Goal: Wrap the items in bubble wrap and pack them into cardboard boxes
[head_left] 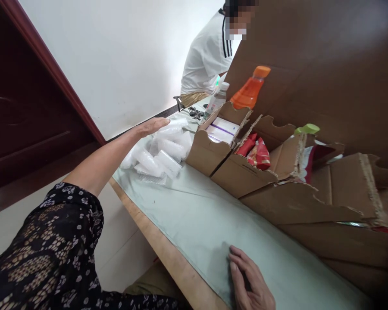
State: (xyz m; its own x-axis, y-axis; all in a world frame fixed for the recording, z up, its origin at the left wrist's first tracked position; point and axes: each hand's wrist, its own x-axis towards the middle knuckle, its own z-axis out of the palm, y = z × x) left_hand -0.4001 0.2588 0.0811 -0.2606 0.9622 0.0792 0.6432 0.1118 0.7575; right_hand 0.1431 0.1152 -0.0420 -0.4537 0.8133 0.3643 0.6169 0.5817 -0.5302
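Observation:
My left hand is stretched far out, fingers straight and together, resting on top of a heap of clear plastic-wrapped packs at the far end of the table. It holds nothing that I can see. My right hand lies near the table's front edge, fingers loosely curled on the pale green cloth, with nothing in it.
A row of open cardboard boxes runs along the right, holding white packs, red snack bags and a green-capped item. An orange bottle and a clear bottle stand behind. A person in a white shirt works at the far end.

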